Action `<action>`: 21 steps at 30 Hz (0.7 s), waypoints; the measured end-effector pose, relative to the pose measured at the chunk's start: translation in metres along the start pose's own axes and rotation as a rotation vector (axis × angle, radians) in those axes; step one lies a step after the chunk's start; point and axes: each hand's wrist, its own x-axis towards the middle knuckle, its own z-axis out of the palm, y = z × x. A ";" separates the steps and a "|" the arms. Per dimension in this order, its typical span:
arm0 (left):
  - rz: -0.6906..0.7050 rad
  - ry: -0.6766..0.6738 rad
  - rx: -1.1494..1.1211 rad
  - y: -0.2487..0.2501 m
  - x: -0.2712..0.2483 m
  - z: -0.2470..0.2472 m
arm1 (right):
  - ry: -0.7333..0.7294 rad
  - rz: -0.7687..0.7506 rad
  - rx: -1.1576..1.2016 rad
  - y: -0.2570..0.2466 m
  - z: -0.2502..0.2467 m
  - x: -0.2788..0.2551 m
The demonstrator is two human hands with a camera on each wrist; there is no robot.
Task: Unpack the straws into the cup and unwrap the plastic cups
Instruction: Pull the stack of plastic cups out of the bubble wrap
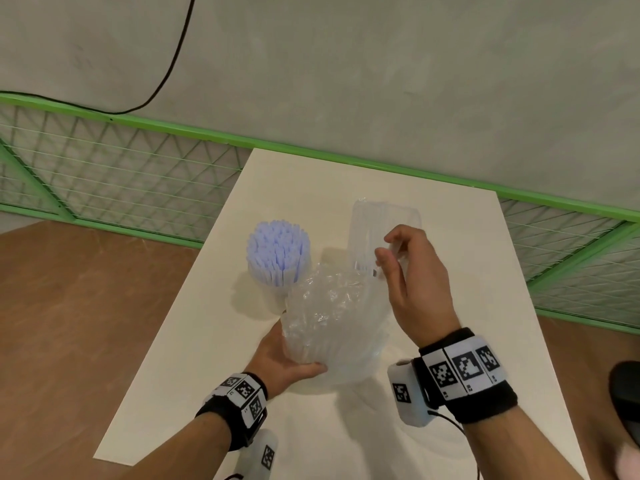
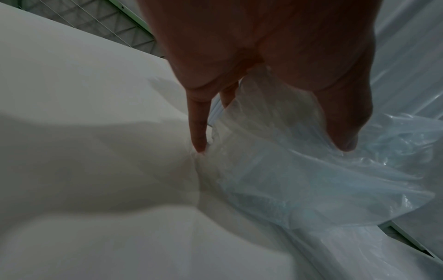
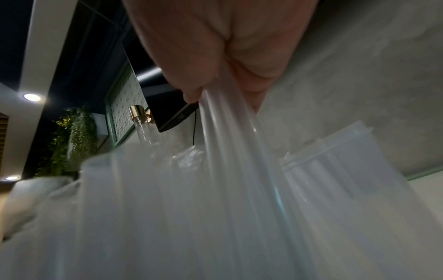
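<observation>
A clear cup packed with pale lilac straws stands on the white table, left of centre. Beside it is a stack of clear plastic cups with its clear wrapper bunched down around the lower part. My left hand grips the wrapped bottom of the stack from below; in the left wrist view the left hand has its thumb and fingers round the crinkled wrapper. My right hand pinches a stretched strip of wrapper near the stack's top.
A green wire-mesh fence runs behind and beside the table, below a grey wall with a black cable. Brown floor lies to the left. A dark object sits at the right edge. The table's near edge is close to my wrists.
</observation>
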 end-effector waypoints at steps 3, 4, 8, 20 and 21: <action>-0.010 -0.007 -0.003 0.000 0.000 0.000 | 0.003 0.001 0.020 -0.006 -0.010 0.010; -0.010 -0.009 -0.003 -0.001 0.000 0.000 | 0.014 -0.008 0.011 -0.009 -0.014 0.014; -0.017 0.002 -0.005 -0.002 0.001 0.000 | 0.121 -0.025 0.073 -0.024 -0.037 0.034; 0.001 0.015 0.020 0.003 -0.002 0.001 | 0.488 -0.187 0.264 -0.043 -0.125 0.108; 0.001 0.017 0.020 0.004 -0.002 0.001 | 0.476 -0.195 0.261 -0.038 -0.123 0.114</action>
